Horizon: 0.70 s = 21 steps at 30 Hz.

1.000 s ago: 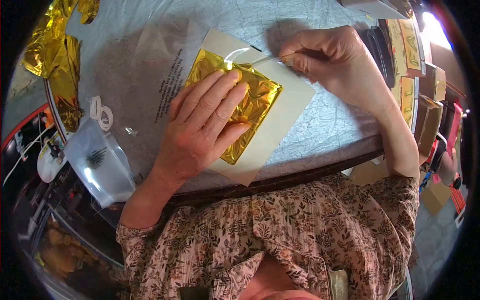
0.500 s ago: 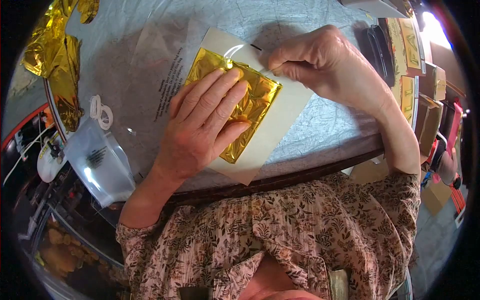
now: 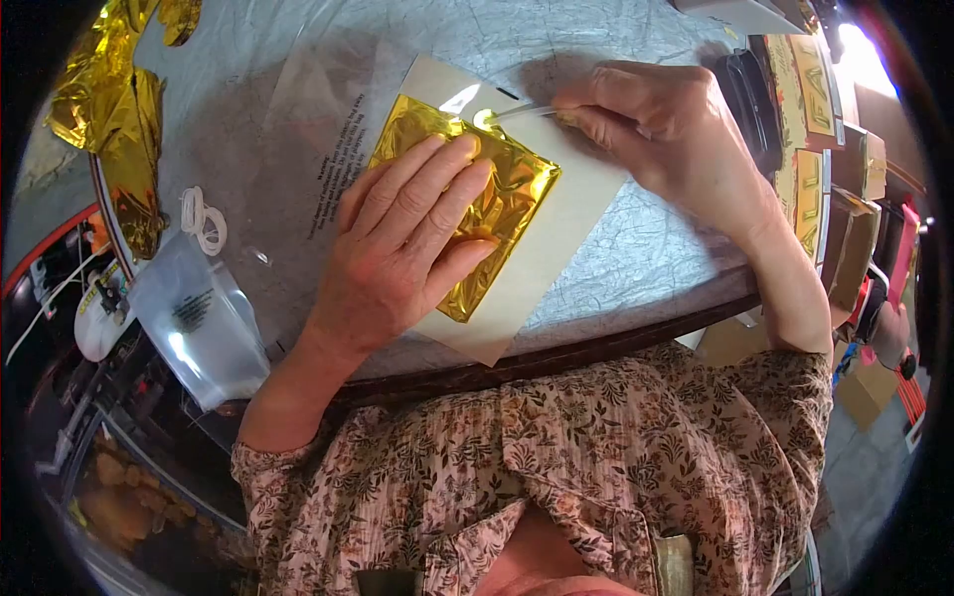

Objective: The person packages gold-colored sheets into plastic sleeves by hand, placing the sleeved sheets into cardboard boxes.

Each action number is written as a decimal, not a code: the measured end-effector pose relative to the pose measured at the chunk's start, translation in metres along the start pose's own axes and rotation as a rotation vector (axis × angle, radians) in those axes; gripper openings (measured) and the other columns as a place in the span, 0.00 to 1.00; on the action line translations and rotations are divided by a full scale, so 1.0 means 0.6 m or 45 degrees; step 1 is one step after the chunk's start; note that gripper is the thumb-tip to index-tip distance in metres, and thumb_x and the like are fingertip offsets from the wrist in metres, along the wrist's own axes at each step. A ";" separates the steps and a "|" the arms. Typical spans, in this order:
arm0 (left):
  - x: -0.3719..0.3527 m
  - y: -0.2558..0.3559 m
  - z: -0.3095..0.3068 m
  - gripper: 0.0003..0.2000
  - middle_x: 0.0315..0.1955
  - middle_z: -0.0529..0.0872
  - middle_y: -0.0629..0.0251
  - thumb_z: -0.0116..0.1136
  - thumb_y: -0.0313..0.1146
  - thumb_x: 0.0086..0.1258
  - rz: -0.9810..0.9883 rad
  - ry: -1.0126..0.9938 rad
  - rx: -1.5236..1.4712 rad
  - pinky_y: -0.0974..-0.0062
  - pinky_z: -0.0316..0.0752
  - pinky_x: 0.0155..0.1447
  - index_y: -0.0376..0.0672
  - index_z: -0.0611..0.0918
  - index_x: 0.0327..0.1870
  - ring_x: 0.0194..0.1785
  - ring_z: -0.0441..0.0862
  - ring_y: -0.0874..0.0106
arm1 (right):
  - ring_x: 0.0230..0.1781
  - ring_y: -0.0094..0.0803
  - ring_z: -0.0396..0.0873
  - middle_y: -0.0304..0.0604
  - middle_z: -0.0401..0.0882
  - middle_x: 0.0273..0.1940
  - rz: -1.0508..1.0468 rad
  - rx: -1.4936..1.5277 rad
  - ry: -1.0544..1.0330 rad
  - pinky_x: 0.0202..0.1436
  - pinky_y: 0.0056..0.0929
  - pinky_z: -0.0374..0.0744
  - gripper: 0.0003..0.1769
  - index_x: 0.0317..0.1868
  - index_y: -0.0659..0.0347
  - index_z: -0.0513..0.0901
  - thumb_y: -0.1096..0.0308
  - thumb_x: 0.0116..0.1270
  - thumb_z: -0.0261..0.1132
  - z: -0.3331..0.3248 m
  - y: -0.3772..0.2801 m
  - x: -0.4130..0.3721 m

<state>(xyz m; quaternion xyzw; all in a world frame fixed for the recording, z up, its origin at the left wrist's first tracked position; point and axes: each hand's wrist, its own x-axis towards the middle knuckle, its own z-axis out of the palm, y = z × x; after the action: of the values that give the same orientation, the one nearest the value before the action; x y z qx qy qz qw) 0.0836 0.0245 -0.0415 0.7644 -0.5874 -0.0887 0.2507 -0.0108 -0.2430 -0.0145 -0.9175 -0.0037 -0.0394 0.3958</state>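
Observation:
A flat packet wrapped in gold foil [image 3: 507,194] lies on a cream card [image 3: 566,223] on the table. My left hand [image 3: 402,233] rests flat on the packet, fingers stretched out, pressing it down. A narrow clear strip [image 3: 527,111], shiny like tape, runs from the packet's upper edge to my right hand [image 3: 646,109]. Thumb and fingertips of that hand are pinched on its end, to the right of the packet. Partly under the card and beside my left hand spreads a clear plastic bag [image 3: 298,129] with printed warning text.
Crumpled gold foil [image 3: 129,149] hangs over the table's left edge. A coil of white cord [image 3: 202,221] lies near another clear plastic bag [image 3: 194,318] at the left edge. A dark clear-topped case [image 3: 750,104] and printed boxes [image 3: 810,109] stand at the right.
My right hand has moved up and to the right, and the clear strip now stretches out from the packet's edge. My left hand has stayed on the packet.

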 end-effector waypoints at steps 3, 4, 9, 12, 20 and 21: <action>0.001 0.002 0.000 0.30 0.69 0.79 0.62 0.73 0.37 0.63 -0.010 0.008 -0.001 0.62 0.67 0.73 0.42 0.80 0.67 0.71 0.76 0.63 | 0.30 0.42 0.87 0.50 0.87 0.34 -0.064 -0.085 0.007 0.36 0.34 0.85 0.06 0.41 0.69 0.87 0.75 0.65 0.72 -0.005 -0.004 -0.004; 0.001 0.002 0.001 0.30 0.68 0.80 0.64 0.74 0.38 0.62 -0.018 0.020 0.002 0.63 0.68 0.72 0.43 0.81 0.67 0.70 0.77 0.66 | 0.31 0.44 0.87 0.50 0.87 0.34 -0.080 -0.107 -0.017 0.36 0.36 0.85 0.07 0.41 0.69 0.87 0.76 0.64 0.72 -0.007 -0.003 -0.007; -0.001 0.001 0.001 0.30 0.69 0.79 0.63 0.74 0.38 0.62 -0.017 0.019 -0.004 0.64 0.68 0.72 0.42 0.81 0.67 0.71 0.76 0.66 | 0.32 0.44 0.86 0.50 0.86 0.36 -0.123 -0.159 -0.063 0.37 0.35 0.84 0.09 0.45 0.68 0.87 0.77 0.64 0.72 -0.018 -0.012 -0.016; 0.000 0.000 0.001 0.31 0.69 0.79 0.64 0.74 0.38 0.62 -0.008 0.024 -0.005 0.64 0.68 0.72 0.42 0.80 0.68 0.71 0.76 0.66 | 0.32 0.42 0.86 0.50 0.87 0.37 -0.158 -0.176 -0.101 0.36 0.33 0.83 0.11 0.48 0.68 0.87 0.78 0.65 0.72 -0.024 -0.011 -0.013; 0.000 0.000 0.000 0.31 0.69 0.79 0.64 0.74 0.38 0.62 -0.004 0.019 -0.012 0.64 0.68 0.72 0.42 0.80 0.68 0.71 0.76 0.66 | 0.33 0.42 0.86 0.49 0.86 0.36 -0.178 -0.088 -0.187 0.36 0.33 0.83 0.14 0.49 0.66 0.88 0.80 0.63 0.72 -0.019 -0.002 -0.014; -0.001 -0.001 0.001 0.31 0.69 0.79 0.64 0.74 0.38 0.62 0.000 0.022 -0.003 0.64 0.68 0.72 0.42 0.80 0.68 0.71 0.75 0.66 | 0.33 0.42 0.86 0.49 0.86 0.36 -0.204 -0.073 -0.179 0.36 0.34 0.83 0.14 0.49 0.66 0.88 0.80 0.63 0.72 -0.016 0.001 -0.014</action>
<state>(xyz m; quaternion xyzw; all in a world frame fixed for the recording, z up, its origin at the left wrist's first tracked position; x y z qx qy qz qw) 0.0836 0.0247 -0.0424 0.7649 -0.5849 -0.0828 0.2569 -0.0199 -0.2502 -0.0091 -0.9257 -0.1036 -0.0064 0.3638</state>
